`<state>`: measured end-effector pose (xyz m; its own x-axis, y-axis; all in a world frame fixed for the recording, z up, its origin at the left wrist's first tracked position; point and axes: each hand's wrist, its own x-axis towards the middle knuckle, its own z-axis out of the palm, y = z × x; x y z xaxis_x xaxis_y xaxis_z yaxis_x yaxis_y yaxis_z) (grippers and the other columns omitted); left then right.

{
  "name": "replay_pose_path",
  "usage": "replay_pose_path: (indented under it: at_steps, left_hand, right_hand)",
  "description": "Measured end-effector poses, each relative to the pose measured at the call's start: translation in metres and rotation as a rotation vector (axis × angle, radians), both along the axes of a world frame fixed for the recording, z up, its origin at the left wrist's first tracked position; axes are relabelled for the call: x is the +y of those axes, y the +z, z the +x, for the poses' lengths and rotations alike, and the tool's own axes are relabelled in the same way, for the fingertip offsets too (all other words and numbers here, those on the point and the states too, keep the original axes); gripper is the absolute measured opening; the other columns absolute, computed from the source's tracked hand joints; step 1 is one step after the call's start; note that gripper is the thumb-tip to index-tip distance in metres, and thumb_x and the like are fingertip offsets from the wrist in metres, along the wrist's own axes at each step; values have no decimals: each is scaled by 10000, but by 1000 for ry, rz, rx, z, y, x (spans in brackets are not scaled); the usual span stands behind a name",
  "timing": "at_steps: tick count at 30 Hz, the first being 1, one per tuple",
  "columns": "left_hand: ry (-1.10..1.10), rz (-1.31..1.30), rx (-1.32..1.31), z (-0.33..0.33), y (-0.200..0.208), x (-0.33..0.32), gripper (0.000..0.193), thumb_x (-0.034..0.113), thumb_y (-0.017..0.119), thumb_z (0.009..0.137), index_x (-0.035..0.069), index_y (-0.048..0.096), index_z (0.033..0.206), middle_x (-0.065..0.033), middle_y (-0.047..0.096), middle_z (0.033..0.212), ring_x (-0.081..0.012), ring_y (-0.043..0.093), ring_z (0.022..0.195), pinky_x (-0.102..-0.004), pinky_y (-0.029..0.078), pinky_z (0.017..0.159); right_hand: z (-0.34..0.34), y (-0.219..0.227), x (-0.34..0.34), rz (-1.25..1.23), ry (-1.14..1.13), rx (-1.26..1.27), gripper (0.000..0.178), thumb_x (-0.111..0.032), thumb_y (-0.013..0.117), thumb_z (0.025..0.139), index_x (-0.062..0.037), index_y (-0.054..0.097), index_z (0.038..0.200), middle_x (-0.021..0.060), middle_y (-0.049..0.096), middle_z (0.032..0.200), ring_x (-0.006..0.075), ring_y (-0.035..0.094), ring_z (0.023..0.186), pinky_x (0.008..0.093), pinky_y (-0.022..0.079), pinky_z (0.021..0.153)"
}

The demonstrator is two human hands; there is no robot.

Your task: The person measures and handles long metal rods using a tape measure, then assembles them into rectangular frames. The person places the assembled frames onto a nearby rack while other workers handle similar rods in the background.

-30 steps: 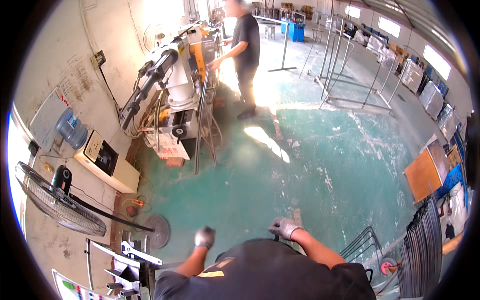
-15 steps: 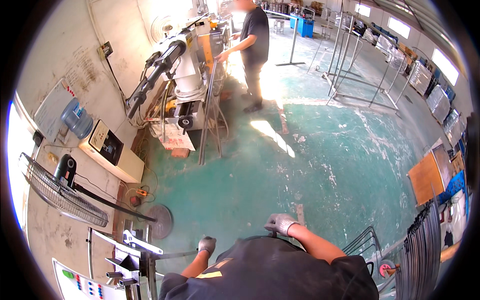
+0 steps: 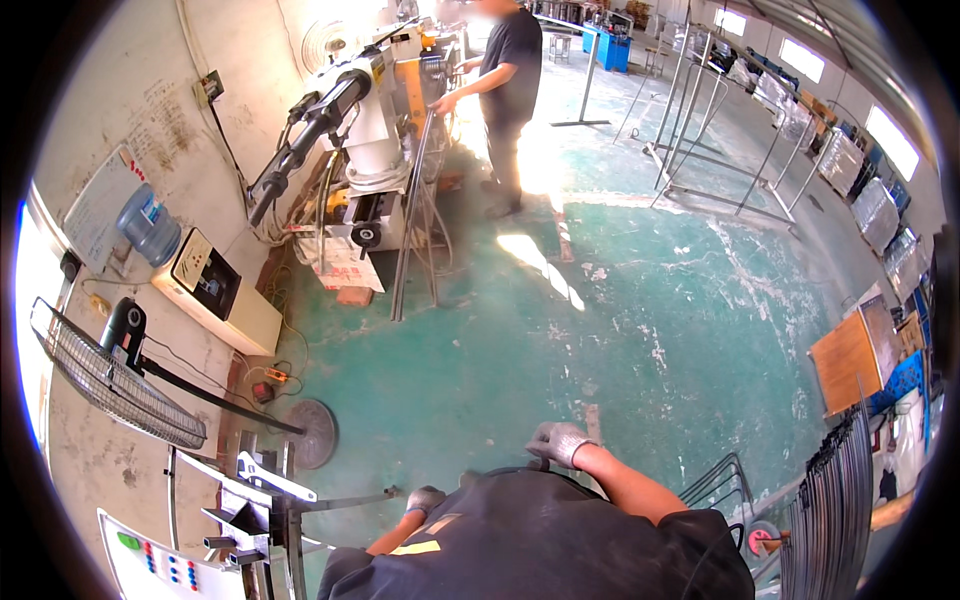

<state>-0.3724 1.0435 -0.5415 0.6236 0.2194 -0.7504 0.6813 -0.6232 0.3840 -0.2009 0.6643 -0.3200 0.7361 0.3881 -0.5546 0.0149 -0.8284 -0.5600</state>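
Note:
My left hand [image 3: 427,499], in a grey work glove, is low in front of my body with its fingers curled in. It is nearest to the tip of a thin metal bar [image 3: 350,500] that juts right from a metal fixture [image 3: 245,515]. A small gap shows between glove and bar. My right hand [image 3: 562,445], gloved the same way, is bent at the wrist in front of my dark shirt [image 3: 560,535]. Its fingers curl down by a small dark part at the shirt's edge; whatever either hand holds is hidden.
A floor fan [image 3: 120,385] and a water dispenser [image 3: 220,290] stand by the left wall. Ahead, another person [image 3: 510,80] holds long rods [image 3: 412,215] beside a machine [image 3: 375,150]. Thin dark rods [image 3: 830,510] are bundled at lower right. A metal frame [image 3: 720,190] stands far right.
My left hand has drawn slightly right and down toward my body, away from the bar's tip. My right hand stays nearly in place. The whole view has shifted a little.

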Motion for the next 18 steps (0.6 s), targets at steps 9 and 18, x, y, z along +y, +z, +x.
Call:
replay_pose_path:
  at_steps: [9,18]
  left_hand:
    - [-7,52,-64,16,-9,11,454,393,657,881,102,801,1199,-210,783,1207,-389,734,1183,-441,572,1034]
    - [38,-16,-28,14,-15,3,451,414,688,853,123,817,1171,-193,794,1197,-371,738,1189,-430,569,1041]
  right_hand:
    - [1,-13,2,43,-8,-72,478,-534,678,926,-94,815,1056,153,794,891,336,757,811,466,577,779]
    - [7,-15,3,35,-16,-11,453,-513,681,928,-99,818,1049,143,799,902,320,756,807,453,580,773]
